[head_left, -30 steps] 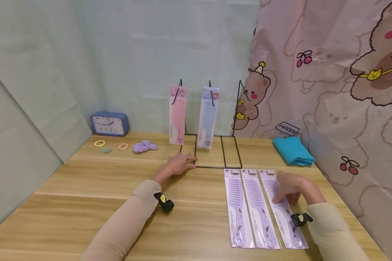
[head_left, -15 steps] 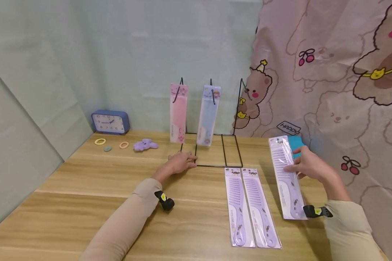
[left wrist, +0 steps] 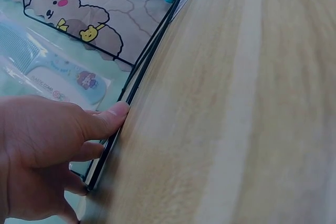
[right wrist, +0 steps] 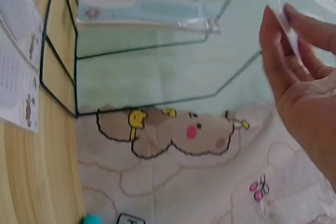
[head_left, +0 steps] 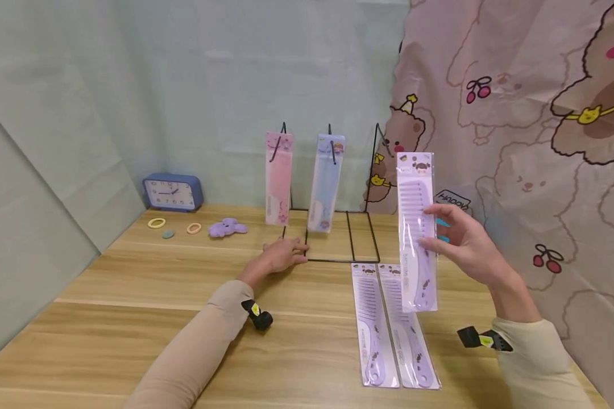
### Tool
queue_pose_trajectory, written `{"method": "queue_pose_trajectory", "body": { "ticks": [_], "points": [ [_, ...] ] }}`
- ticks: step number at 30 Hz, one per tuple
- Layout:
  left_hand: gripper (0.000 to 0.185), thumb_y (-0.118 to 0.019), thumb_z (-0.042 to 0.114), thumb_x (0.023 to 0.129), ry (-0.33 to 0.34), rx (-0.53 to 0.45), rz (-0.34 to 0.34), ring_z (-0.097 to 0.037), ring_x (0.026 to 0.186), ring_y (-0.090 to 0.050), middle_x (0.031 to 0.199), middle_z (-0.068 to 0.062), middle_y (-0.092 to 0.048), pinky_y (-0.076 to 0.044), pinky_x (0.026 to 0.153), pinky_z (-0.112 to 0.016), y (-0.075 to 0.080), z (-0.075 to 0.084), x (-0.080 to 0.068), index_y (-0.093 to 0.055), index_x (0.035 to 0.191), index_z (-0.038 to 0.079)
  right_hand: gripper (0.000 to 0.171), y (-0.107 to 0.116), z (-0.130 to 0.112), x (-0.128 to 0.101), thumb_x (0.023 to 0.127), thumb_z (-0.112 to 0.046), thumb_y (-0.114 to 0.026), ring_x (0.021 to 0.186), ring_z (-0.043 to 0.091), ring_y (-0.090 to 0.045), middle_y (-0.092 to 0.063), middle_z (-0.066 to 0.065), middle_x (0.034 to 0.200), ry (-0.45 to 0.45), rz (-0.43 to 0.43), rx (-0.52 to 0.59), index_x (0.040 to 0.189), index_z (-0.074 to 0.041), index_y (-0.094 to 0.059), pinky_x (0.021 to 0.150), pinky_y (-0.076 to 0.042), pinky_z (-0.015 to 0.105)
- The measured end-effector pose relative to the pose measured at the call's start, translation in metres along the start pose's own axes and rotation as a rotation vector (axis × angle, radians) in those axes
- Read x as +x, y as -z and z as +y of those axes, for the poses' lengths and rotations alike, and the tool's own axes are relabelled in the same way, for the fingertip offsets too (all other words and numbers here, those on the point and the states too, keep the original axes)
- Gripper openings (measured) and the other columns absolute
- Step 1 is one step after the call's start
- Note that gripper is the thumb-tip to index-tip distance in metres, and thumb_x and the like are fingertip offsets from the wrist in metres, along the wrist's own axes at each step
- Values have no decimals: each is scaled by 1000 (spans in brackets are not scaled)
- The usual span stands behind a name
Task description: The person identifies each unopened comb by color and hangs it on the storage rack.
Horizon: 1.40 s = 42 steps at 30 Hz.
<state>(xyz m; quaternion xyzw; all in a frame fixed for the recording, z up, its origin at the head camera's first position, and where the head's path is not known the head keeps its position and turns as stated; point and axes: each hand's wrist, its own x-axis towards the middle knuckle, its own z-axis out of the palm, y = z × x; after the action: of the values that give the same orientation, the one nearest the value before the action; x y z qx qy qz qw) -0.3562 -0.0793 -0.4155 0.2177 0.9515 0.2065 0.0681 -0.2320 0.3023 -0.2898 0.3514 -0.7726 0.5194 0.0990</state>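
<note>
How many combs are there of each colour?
Purple combs: 3, one held upright in the right hand, two lying flat on the table.
Pink combs: 1, hanging on the wire rack.
Blue combs: 1, hanging on the wire rack.
Total: 5 combs.

You are working at a home-style tabletop set up as a small shop display. A wire display rack (head_left: 332, 227) carries packaged combs on hooks; left of it stand an alarm clock (head_left: 172, 193) and hair ties (head_left: 156, 222). Behind it hangs a cartoon bear curtain (head_left: 517, 113).
</note>
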Motion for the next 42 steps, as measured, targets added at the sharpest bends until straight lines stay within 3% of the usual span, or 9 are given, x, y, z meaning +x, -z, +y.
{"method": "queue_pose_trajectory", "body": {
  "ticks": [5, 13, 18, 22, 26, 34, 42],
  "points": [
    [45, -60, 35, 101, -1, 0, -6, -52, 144, -20, 156, -14, -39, -16, 103, -81, 1, 1, -1, -58, 143, 21, 72, -13, -3, 9, 87, 22, -60, 109, 20, -62, -35, 17, 143, 12, -101, 91, 150, 3, -29, 70, -61, 37],
    [45, -61, 37, 100, -11, 7, 1, -53, 143, -22, 155, -14, -40, -18, 102, -81, -1, 1, 0, -58, 143, 21, 81, -22, 8, 17, 93, 11, -63, 113, 24, -61, -24, 18, 153, -113, -99, 57, 158, -7, -19, 73, -61, 43],
    [45, -61, 37, 100, -30, 9, 15, -54, 142, -22, 156, -15, -40, -17, 102, -81, 1, 2, 2, -58, 143, 22, 77, -30, 17, 22, 93, 7, -65, 110, 36, -62, -37, 21, 138, -166, 4, -28, 157, -9, -26, 72, -61, 38],
    [46, -61, 37, 100, -27, 14, 5, -54, 142, -22, 156, -15, -39, -16, 102, -81, 2, 3, 1, -58, 143, 22, 75, -40, 32, 36, 92, 5, -67, 95, 35, -67, -48, 23, 113, -238, 84, -94, 156, -10, -31, 69, -60, 34],
    [46, -60, 37, 100, -21, 10, -2, -54, 142, -22, 156, -14, -39, -18, 103, -80, 1, 2, -1, -58, 143, 22, 75, -42, 51, 59, 92, 4, -68, 82, 32, -67, -51, 22, 101, -268, 117, -147, 155, -11, -31, 63, -59, 34],
    [45, -61, 36, 100, -18, 3, 8, -55, 142, -21, 156, -15, -39, -17, 103, -80, 0, 0, -4, -58, 143, 21, 76, -30, 81, 96, 92, 7, -66, 86, 43, -63, -53, 27, 102, -324, 117, -153, 156, -10, -28, 58, -57, 32],
    [46, -60, 36, 101, -7, -8, 3, -54, 143, -19, 157, -14, -38, -13, 104, -80, 0, 0, -5, -57, 144, 22, 72, -33, 94, 98, 93, 8, -64, 86, 37, -64, -52, 25, 102, -265, 167, -181, 155, -10, -32, 64, -58, 32]
  ]
}}
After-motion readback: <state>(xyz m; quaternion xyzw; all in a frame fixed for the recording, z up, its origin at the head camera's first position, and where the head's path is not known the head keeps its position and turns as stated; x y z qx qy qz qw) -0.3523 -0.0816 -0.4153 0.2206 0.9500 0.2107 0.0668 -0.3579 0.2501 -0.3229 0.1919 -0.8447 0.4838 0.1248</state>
